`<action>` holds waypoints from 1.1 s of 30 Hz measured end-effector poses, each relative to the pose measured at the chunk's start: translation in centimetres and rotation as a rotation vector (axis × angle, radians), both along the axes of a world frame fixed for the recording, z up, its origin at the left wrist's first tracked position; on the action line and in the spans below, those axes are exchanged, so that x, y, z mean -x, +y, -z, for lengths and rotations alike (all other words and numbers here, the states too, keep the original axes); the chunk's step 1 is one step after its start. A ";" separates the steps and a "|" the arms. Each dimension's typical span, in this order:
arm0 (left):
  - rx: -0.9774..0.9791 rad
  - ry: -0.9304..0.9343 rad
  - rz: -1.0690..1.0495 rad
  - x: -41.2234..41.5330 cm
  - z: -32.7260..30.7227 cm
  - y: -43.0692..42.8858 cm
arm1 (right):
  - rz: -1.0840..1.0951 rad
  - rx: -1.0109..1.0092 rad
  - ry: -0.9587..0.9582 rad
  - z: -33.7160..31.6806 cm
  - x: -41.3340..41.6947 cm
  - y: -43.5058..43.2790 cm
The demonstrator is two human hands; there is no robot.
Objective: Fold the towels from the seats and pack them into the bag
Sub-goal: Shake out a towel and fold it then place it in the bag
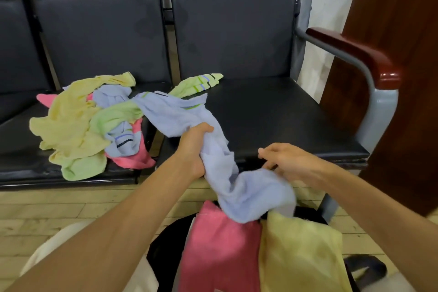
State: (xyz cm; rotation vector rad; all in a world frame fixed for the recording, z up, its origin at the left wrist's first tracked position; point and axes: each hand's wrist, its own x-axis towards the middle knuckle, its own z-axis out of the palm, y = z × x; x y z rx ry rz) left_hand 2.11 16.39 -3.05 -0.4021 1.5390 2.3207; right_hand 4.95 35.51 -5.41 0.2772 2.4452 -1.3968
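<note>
Left hand (194,149) grips blue towel (222,161); right hand (286,160), fingers loosely curled, touches its lower bunch above bag (166,253)

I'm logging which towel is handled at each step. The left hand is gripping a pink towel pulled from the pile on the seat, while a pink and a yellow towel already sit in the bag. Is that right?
Not quite. The head view shows the left hand gripping a light blue towel, not a pink one. The rest holds: it trails from the pile on the seat, and a pink towel and a yellow towel sit in the bag.
</note>
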 end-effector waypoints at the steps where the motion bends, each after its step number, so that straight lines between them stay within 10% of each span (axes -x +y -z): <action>1: -0.002 0.030 0.038 -0.3 -0.1 -0.1 | 0.013 0.006 0.000 0.5 0.1 -0.5; 8: 0.244 0.246 0.374 -1.1 0.1 -0.7 | 0.192 0.624 -0.112 2.0 0.0 -4.0; 15: 0.482 0.319 0.612 -1.6 1.1 -1.4 | 0.232 0.679 -0.084 -0.2 -0.1 -2.2; 27: 0.067 0.069 0.335 -2.8 -0.4 -0.3 | 0.692 0.812 0.186 -3.2 -1.9 0.3; 33: -0.117 -0.016 0.154 -3.5 -0.7 -0.5 | 0.260 0.637 0.146 -2.7 -3.9 0.6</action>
